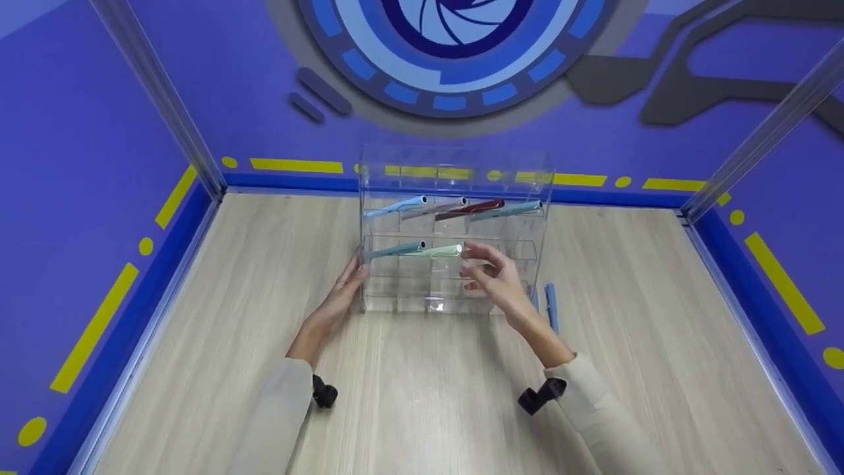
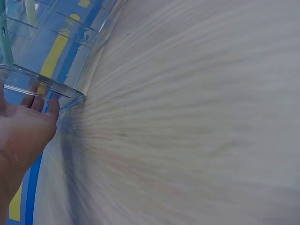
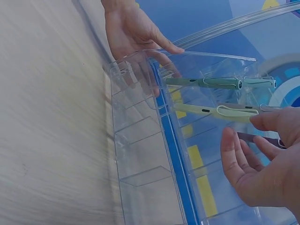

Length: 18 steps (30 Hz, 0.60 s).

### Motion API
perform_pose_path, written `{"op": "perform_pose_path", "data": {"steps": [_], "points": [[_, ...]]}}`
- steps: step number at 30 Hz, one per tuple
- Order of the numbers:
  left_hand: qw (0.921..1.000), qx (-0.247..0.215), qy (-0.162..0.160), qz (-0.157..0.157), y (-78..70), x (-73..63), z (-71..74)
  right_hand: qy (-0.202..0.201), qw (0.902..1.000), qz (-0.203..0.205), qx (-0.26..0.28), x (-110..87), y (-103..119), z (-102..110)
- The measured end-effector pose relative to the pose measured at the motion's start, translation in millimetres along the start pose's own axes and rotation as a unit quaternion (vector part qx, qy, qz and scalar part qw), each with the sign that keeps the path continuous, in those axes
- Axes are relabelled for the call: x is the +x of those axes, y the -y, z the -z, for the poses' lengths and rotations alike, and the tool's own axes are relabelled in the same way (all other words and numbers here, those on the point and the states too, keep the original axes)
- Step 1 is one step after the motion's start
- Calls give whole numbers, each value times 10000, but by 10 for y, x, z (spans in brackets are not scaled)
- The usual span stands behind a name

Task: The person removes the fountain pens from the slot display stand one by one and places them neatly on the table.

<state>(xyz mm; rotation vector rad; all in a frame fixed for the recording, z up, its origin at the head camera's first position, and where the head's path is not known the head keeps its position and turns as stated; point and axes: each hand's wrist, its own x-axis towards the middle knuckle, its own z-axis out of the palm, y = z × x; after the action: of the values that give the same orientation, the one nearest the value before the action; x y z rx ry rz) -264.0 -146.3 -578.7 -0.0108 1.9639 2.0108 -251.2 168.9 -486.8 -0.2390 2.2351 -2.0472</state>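
Note:
A clear acrylic pen rack (image 1: 412,287) stands on the table with pens lying in its tiers. My left hand (image 1: 339,297) rests against the rack's left side wall, its fingers seen through the plastic in the right wrist view. In the lower filled tier lie a teal pen (image 1: 399,249) and a pale green pen (image 3: 194,109). Beside the pale green pen's capped end is my right hand (image 1: 499,280), thumb and fingers apart; a fingertip is at the cap, and whether it touches cannot be told. The upper tier bears light blue (image 1: 397,206), greyish, dark red (image 1: 471,210) and blue-teal (image 1: 509,210) pens.
A blue pen (image 1: 552,307) lies on the wooden tabletop (image 1: 422,409) just right of the rack. Purple-blue panels (image 1: 264,132) with metal edge rails enclose the table at the back and both sides. Black camera mounts (image 1: 542,396) sit at both wrists.

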Motion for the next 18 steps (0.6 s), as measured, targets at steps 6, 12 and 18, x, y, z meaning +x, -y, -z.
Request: {"op": "perform_pose_path", "data": {"steps": [6, 12, 18], "points": [[10000, 37, 47, -3, 1, -11, 15, 260, 9995, -166, 109, 34, 23, -32], [10000, 45, 72, 0, 2, -15, 16, 428, 9985, -241, 250, 52, 44, -108], [9999, -36, 109, 104, -2, -4, 19, 426, 9984, -239, 292, 70, 64, -177]]}}
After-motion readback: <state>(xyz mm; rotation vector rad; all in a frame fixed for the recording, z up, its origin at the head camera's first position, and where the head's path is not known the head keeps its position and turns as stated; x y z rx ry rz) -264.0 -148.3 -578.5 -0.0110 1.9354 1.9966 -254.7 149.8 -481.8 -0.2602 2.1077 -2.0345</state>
